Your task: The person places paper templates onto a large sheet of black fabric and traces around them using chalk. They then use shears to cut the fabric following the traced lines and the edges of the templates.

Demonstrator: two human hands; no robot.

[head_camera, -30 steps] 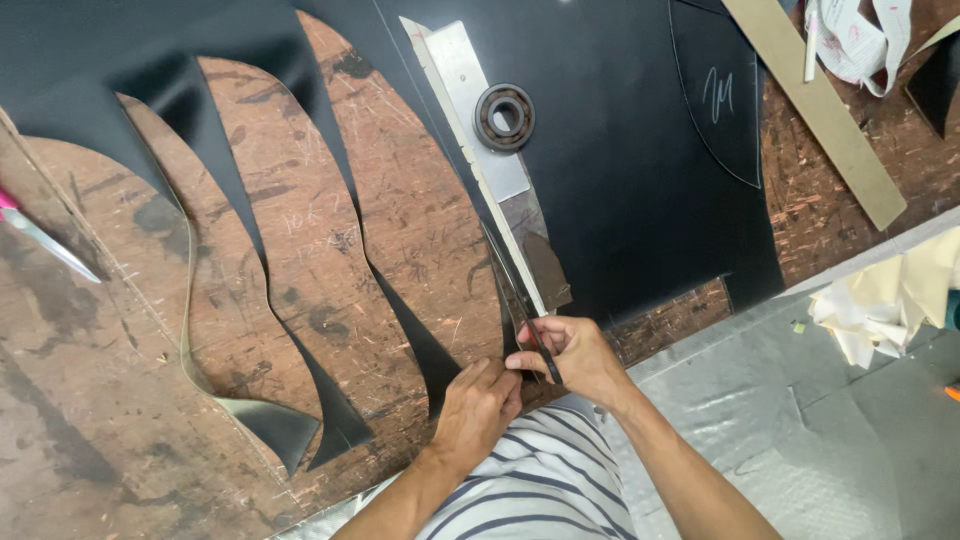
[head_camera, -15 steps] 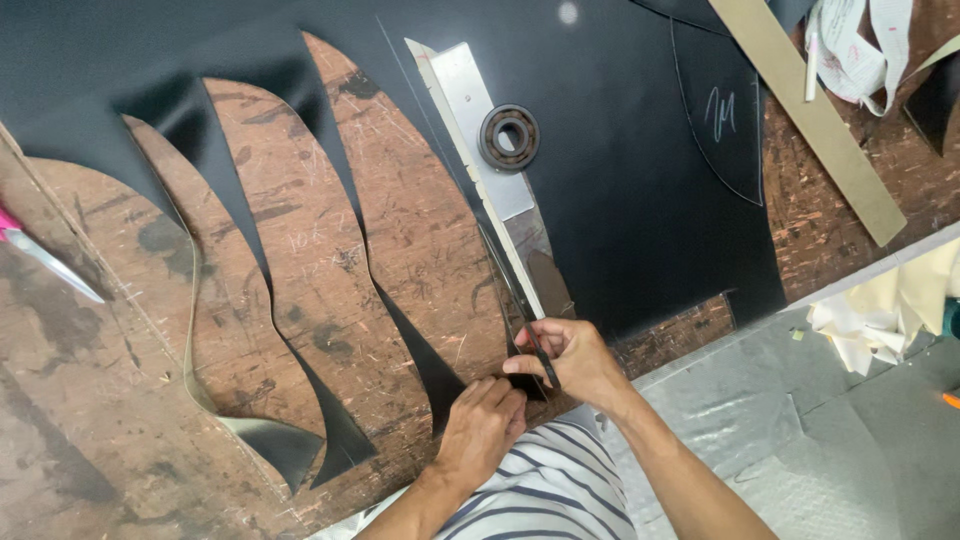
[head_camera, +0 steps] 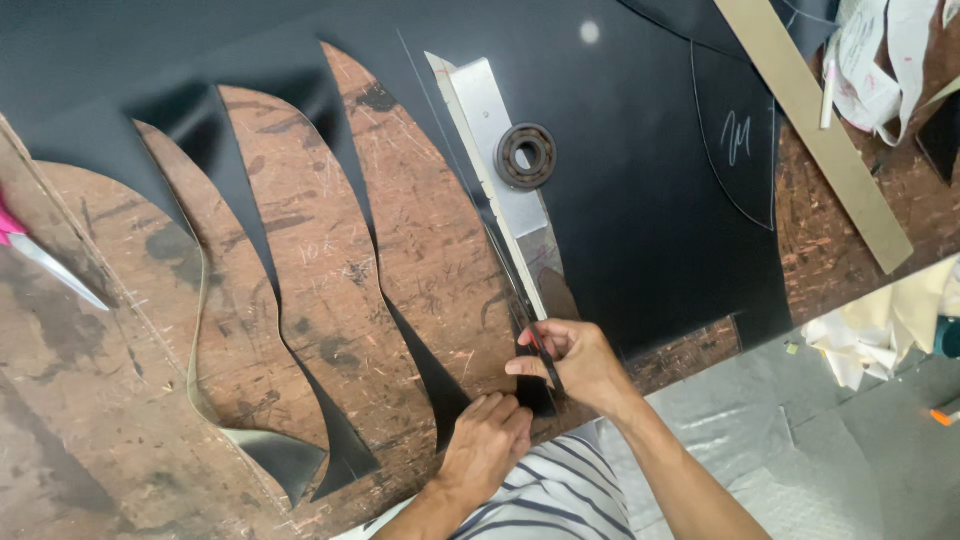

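My right hand [head_camera: 578, 362] grips a thin dark knife [head_camera: 548, 372] at the near end of a long metal ruler [head_camera: 497, 170]. The ruler lies on a large black sheet [head_camera: 640, 210] spread over a worn wooden table [head_camera: 330, 270]. Just below, my left hand [head_camera: 488, 445] has its fingers curled on the sheet's narrow near end by the table's edge. A rusty round bearing ring [head_camera: 527, 156] sits on the ruler. Curved pieces have been cut from the sheet's left part, leaving pointed black strips [head_camera: 340, 440].
Scissors with a pink handle [head_camera: 45, 262] lie at the far left. A long tan strip [head_camera: 812, 130] crosses the top right, with white scraps [head_camera: 880, 55] beyond it. Pale fabric [head_camera: 880, 325] and a grey floor covering [head_camera: 800, 460] lie past the table's edge.
My right hand stays with the knife at the ruler's near end. My left hand has drawn a little nearer the table's edge. The view has shifted slightly.
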